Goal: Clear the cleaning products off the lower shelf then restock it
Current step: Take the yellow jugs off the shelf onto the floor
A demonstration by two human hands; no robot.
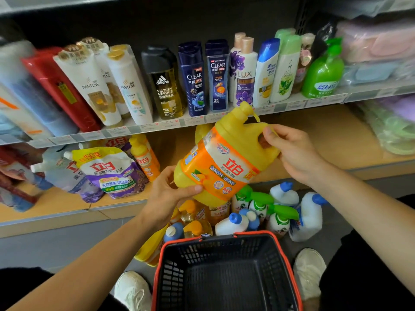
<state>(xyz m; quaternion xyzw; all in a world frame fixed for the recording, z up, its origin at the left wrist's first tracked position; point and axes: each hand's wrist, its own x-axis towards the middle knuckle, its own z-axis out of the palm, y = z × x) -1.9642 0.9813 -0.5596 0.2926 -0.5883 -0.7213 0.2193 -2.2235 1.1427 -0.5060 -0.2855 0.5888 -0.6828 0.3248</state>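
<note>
Yellow jug [224, 162] tilted just in front of lower shelf [325, 140], cap end up and shelfward. Right hand [292, 151] grips its handle; left hand [168, 194] clasps its base.

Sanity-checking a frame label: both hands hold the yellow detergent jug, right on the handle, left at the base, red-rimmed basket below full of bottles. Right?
No: in the head view the red-rimmed basket is empty; the bottles stand on the floor beyond it. Rest holds: right hand on the handle of the yellow detergent jug, left hand at its base.
</note>
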